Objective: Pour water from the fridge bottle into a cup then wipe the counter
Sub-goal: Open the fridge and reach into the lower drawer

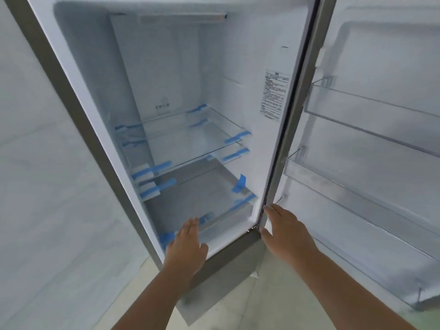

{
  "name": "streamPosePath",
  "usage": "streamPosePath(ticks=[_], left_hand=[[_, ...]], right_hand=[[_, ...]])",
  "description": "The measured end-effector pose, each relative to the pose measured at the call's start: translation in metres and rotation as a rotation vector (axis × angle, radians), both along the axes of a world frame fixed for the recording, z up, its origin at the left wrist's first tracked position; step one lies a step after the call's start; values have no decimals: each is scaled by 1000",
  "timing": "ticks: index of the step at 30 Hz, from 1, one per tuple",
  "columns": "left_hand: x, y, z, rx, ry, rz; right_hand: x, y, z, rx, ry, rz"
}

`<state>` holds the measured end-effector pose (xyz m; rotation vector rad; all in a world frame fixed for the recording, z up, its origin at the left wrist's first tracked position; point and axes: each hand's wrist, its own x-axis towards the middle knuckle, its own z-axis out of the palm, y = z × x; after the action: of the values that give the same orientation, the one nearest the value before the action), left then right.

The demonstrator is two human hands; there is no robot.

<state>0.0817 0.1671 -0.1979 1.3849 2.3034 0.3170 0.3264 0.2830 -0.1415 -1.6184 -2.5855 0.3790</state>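
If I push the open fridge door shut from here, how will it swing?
Probably light: the fridge door has door bins that look empty. It should pivot stiffly on its hinge, near the right hand. The clear bins might rattle; pushing gently seems wise.

printed label (pixel 273 95) on fridge (pixel 250 67) inner right wall, text too blurred to read

Both bare forearms reach forward and upward from the bottom of the view. The left hand (pixel 187 242) is flat, palm down, with its fingers straight and held together, and the thumb stands a little out to the right. The right hand (pixel 287 231) is also relaxed, fingers extended toward the upper left, thumb spread below them. Neither hand holds anything.
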Motion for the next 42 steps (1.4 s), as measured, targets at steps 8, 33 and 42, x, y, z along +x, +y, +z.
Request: streamPosePath(ticks=[8, 33, 42], left_hand=[[-39, 19, -50, -95, 48, 109], [6, 87, -213, 102, -895, 1141], [2, 109, -246, 675, -1678, 1705]], right_hand=[[-65, 43, -57, -91, -115, 132], [-127, 130, -263, -864, 172, -164], [-144, 150, -293, -1588, 1277, -1062]])
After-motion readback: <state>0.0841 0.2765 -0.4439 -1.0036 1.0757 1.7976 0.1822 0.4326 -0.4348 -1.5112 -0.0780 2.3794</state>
